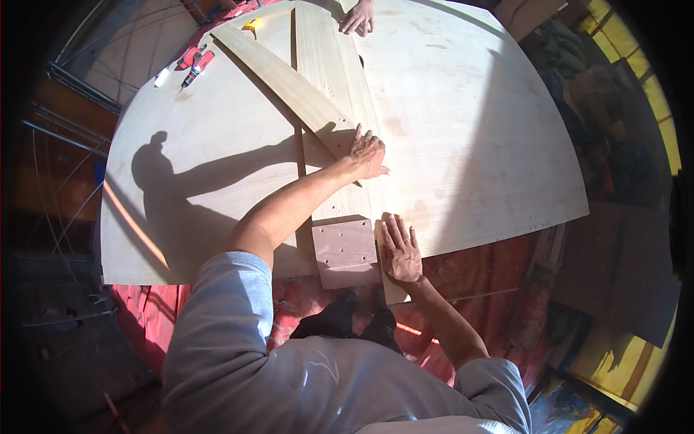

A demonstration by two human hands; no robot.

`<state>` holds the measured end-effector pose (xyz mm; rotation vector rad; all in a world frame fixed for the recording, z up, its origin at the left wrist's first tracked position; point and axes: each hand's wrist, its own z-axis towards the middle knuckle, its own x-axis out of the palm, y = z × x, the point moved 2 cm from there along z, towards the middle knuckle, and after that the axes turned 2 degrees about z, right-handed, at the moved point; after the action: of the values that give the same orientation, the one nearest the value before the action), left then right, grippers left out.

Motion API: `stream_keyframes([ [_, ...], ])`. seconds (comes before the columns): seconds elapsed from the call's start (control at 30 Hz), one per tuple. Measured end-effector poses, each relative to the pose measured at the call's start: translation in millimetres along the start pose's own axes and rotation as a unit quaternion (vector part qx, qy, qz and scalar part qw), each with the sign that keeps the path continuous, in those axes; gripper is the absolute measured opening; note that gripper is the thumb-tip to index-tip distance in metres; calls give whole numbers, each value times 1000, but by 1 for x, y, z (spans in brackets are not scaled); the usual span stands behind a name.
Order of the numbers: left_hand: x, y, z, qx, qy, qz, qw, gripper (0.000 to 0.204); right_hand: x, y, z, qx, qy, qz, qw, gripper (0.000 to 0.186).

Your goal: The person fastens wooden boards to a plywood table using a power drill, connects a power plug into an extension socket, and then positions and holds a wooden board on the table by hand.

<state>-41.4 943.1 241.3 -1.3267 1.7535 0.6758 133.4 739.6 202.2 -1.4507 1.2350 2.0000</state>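
My left hand (369, 155) presses palm down on a long pale wooden board (323, 64) that runs away from me, its fingers spread and partly bent. Beside it lies the near end of a second plank (278, 79), set slantwise across the first. My right hand (402, 252) rests flat, fingers apart, on a narrow pale wood strip (394, 293) reaching past the near edge of the big panel. Just left of that strip is a brown wooden block (343, 244) with several drilled holes, at the near end of the long board.
A large rounded plywood panel (477, 130) lies under everything. A red cordless drill (196, 66) and a yellow tool (251, 26) lie at the far left. At the far edge another person's hand (358, 18) rests near the long board. Red sheeting (499, 282) covers the floor.
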Motion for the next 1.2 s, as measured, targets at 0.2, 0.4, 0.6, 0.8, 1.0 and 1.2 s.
stream_keyframes([
  [0.2,-22,62,54,-83,-47,41,995,124,-3,2,-4,11,10,-6,1000,53],
  [0.4,-8,64,62,-76,-15,53,996,130,-4,-1,-6,15,33,-2,999,54],
  [0.6,-6,59,60,-73,1,68,995,125,4,-6,-9,1,24,12,1000,54],
  [0.8,1,67,64,-75,-15,85,993,125,3,-10,-8,1,19,14,1000,56],
  [1.0,1,60,65,-67,16,94,993,125,13,-15,-12,-10,20,0,1000,57],
  [1.2,10,64,63,-73,-2,89,993,124,8,-14,-5,-30,31,-18,999,55],
])
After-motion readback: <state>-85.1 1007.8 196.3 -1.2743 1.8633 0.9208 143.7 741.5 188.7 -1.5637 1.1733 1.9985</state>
